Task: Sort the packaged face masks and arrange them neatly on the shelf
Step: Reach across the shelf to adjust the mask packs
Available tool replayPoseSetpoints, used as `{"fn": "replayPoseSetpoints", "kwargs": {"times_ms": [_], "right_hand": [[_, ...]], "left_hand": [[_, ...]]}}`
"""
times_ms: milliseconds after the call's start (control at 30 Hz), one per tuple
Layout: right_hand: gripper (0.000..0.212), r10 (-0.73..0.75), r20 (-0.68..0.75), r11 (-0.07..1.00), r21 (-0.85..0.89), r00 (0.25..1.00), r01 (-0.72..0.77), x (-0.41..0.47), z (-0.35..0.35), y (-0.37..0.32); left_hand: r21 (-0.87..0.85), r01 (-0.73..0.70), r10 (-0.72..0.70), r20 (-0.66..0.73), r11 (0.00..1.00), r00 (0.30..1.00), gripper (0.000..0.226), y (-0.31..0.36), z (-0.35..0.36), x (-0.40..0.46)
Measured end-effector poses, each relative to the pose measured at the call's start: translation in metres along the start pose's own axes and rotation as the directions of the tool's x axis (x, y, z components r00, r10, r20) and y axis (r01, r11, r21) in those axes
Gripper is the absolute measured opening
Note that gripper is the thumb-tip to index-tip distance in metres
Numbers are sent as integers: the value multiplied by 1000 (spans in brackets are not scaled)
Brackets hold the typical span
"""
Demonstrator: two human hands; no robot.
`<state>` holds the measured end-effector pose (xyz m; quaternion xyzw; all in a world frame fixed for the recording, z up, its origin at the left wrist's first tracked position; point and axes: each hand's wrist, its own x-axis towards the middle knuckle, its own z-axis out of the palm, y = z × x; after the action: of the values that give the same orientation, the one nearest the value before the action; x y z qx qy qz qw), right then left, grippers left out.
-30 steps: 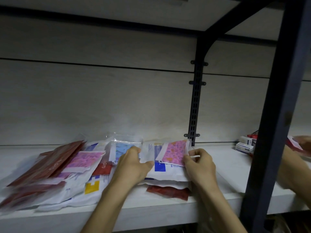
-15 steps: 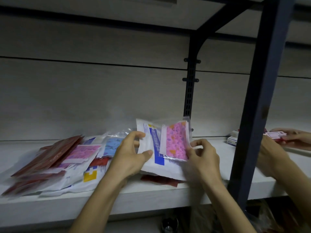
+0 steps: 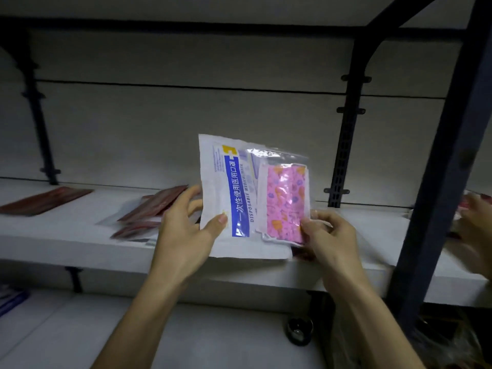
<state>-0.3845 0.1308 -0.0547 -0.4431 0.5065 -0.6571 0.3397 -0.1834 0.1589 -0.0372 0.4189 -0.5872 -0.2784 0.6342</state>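
Note:
I hold two mask packs upright above the white shelf (image 3: 80, 235). My left hand (image 3: 186, 230) grips the left edge of a white pack with a blue stripe (image 3: 226, 190), thumb on its front. My right hand (image 3: 330, 235) pinches the lower right corner of a clear pack with a pink patterned mask (image 3: 285, 203), which overlaps the white pack's right half. Several dark red packs (image 3: 149, 206) lie on the shelf behind my left hand. One more red pack (image 3: 45, 201) lies flat at the far left.
A dark metal upright (image 3: 439, 182) stands at the right front of the shelf. Beyond it, another person's hand (image 3: 476, 225) reaches over the shelf, blurred. A slotted bracket (image 3: 346, 145) runs down the back wall. A lower shelf (image 3: 186, 336) lies below.
Both hands lifted the white and pink packs off the pile and turned them upright. The view has shifted left, and the far-left red pack has come into sight.

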Motion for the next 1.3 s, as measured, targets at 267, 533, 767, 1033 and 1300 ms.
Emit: {"fn": "replayPoseSetpoints", "kwargs": {"times_ms": [267,533,767,1033,1300], "right_hand": [[10,-61,192,998,3,979,61,-43,48,-8],[9,-76,348,997,18,934,74,-95,133,-13],[14,-99,431,995,62,897,80,-172,243,-9],[18,-116,513,992,106,850,71,-258,364,-16],[12,-84,590,993,115,803,20,-317,474,-25]], "left_hand": [[3,43,-42,-150,999,988,38,0,-69,-31],[37,92,-81,-242,995,967,46,-4,-172,-49],[42,133,-116,-277,990,954,41,-6,-304,-72],[67,115,-85,-346,991,934,41,-4,-451,-107],[73,167,-107,-512,983,852,43,-5,-565,-126]]}}
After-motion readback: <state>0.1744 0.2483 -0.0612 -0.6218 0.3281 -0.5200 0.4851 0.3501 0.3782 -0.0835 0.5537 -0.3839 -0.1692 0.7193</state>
